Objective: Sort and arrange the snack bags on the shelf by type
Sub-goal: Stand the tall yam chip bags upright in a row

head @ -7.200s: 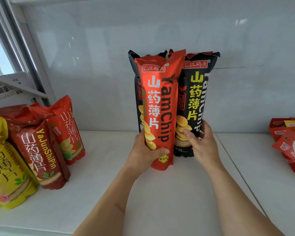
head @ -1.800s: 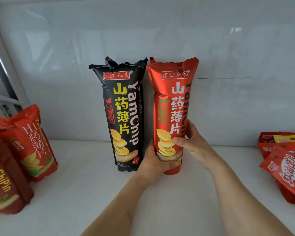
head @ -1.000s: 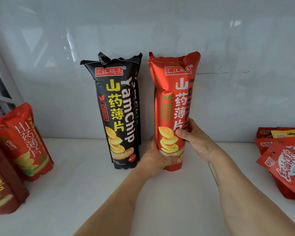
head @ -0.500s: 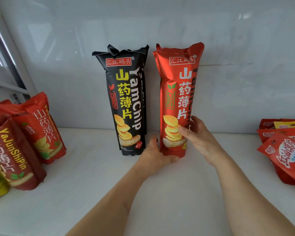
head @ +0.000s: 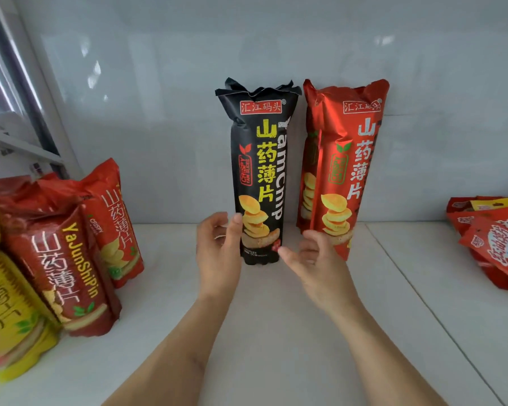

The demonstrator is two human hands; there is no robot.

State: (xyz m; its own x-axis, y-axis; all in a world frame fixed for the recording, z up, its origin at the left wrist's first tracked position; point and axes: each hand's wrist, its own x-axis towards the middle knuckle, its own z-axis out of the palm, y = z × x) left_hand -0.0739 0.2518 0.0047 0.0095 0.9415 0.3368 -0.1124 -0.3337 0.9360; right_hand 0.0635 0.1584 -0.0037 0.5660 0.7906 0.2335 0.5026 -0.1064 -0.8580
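A tall black YamChip bag (head: 260,171) stands upright against the back wall of the white shelf (head: 276,332). Right beside it stands a tall red YamChip bag (head: 345,165), with another red one partly hidden behind it. My left hand (head: 217,256) hovers open just left of the black bag's base, thumb near its edge. My right hand (head: 314,262) is open in front of the gap between the two bags, holding nothing.
At the left, red YaJunShiPin bags (head: 68,268) and a yellow bag (head: 9,326) lean together. A pile of flat red and yellow packets (head: 499,244) lies at the right edge. A seam in the shelf runs forward from under the red bag.
Both hands have let go of the red YamChip bag and pulled back, now open. The red bag stays standing beside the black one. The view has shifted left.
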